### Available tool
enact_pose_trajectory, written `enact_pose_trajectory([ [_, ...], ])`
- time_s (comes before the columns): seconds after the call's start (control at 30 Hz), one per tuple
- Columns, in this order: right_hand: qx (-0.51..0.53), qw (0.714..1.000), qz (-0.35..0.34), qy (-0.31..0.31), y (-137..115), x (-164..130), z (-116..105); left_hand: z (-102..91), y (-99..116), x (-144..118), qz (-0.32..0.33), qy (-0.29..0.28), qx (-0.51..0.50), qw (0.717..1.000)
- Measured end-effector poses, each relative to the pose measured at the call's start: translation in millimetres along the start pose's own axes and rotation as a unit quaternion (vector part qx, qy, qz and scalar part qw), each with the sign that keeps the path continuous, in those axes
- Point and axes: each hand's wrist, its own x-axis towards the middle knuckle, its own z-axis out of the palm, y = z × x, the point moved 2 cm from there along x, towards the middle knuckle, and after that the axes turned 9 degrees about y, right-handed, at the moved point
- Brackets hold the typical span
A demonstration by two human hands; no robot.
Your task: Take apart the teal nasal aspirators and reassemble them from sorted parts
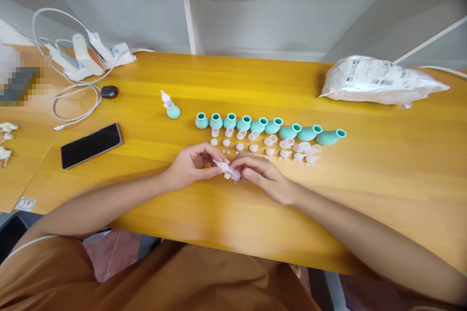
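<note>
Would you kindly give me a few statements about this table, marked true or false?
1. Both hands hold one small clear plastic piece between them. True: the left hand and right hand meet on it.
2. The teal bulbs stand stacked in a pile. False: they lie in a row.
3. A phone lies screen-up to the left of the hands. True.
4. The plastic bag sits at the near left corner. False: it lies at the far right.
5. One assembled bulb lies apart from the row. True.
</note>
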Motion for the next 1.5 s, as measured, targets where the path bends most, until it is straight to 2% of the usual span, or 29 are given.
enact_pose_trajectory([
  [0.23,-0.023,0.998,0.029,-0.056,-3,6,2,4.2,-1,-4,-0.005,-0.056,0.057,0.997],
  [0.33,-0.024,0.997,0.04,-0.068,-2,5,5,-5.5,5,-1,0.031,-0.052,0.106,0.992],
  [0.37,-0.025,0.997,0.04,-0.062,-1,4,5,-13.0,9,3,0.065,-0.025,0.129,0.989],
  [0.4,-0.026,0.998,0.039,-0.053,0,3,5,-22.9,13,8,0.108,0.031,0.163,0.98],
  [0.43,-0.026,0.998,0.037,-0.042,1,3,5,-34.2,17,13,0.164,0.106,0.202,0.96],
  [0.47,-0.025,0.999,0.036,-0.032,2,2,5,-45.1,21,17,0.223,0.171,0.248,0.927],
  [0.5,-0.023,0.999,0.038,-0.023,3,1,5,-54.3,24,22,0.272,0.213,0.292,0.892],
  [0.53,-0.018,0.999,0.043,-0.018,4,0,5,-61.7,25,27,0.286,0.23,0.331,0.869],
  [0.57,-0.012,0.998,0.051,-0.016,5,-1,5,-66.9,24,32,0.271,0.22,0.358,0.866],
  [0.6,-0.007,0.998,0.06,-0.015,6,-2,5,-70.2,22,36,0.24,0.206,0.364,0.876],
  [0.73,0.003,0.997,0.073,-0.016,7,-5,7,-66.9,15,41,0.1,0.141,0.321,0.931],
  [0.83,0.0,0.998,0.065,-0.017,6,-4,7,-62.7,13,41,0.058,0.123,0.314,0.94],
  [0.93,-0.019,0.998,0.054,-0.018,3,-3,7,-65.1,11,43,0.041,0.121,0.339,0.932],
  [1.0,-0.036,0.998,0.039,-0.016,2,-2,6,-68.2,10,45,0.046,0.134,0.357,0.923],
  [1.1,-0.052,0.998,0.026,-0.016,2,-1,5,-71.7,9,48,0.09,0.162,0.368,0.911],
  [1.33,-0.039,0.999,0.03,0.002,2,-8,5,-73.8,8,48,0.149,0.167,0.401,0.888],
  [1.43,-0.045,0.999,0.005,0.009,0,-13,5,-72.7,13,45,0.215,0.19,0.387,0.876],
  [1.5,-0.042,0.999,-0.009,0.017,0,-14,4,-71.2,17,43,0.272,0.205,0.393,0.854],
])
